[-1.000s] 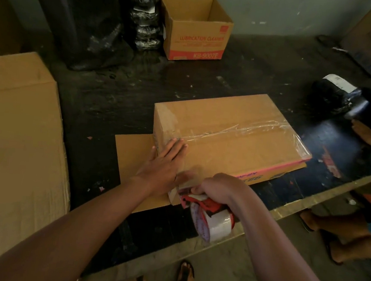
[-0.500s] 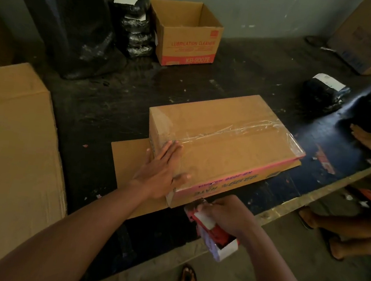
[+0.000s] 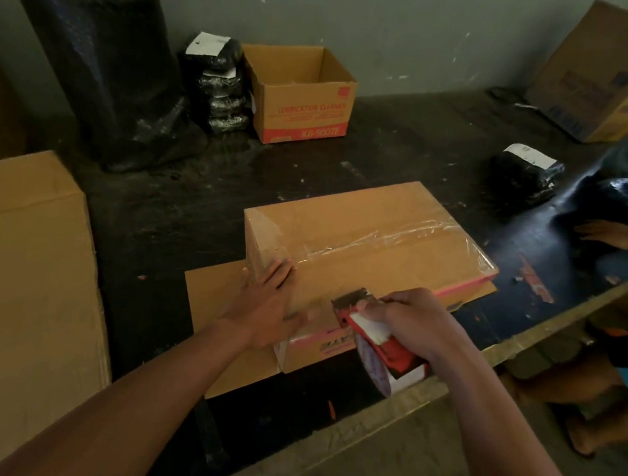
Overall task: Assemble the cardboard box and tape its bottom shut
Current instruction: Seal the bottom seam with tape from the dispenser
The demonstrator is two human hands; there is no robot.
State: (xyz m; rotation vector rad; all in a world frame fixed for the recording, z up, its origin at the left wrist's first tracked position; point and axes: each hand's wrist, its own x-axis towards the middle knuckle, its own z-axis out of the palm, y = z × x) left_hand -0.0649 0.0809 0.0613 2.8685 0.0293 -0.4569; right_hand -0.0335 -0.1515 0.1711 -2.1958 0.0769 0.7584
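Dark bench point(image 3: 409, 162) bears box point(image 3: 363, 235), with open carton point(image 3: 302, 108) and black roll point(image 3: 98, 60) behind.

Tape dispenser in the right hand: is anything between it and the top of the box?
Nothing visible. The tape dispenser, gripped by the right hand, is at the cardboard box's near edge. The left hand presses flat on the near left corner, beside it, not in its way.

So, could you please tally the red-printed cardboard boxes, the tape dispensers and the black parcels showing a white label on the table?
Red-printed cardboard boxes: 2, the taped box and the open box.
Tape dispensers: 1, the red tape dispenser.
Black parcels showing a white label: 2, the stack's top parcel and the right parcel.
Total: 5.
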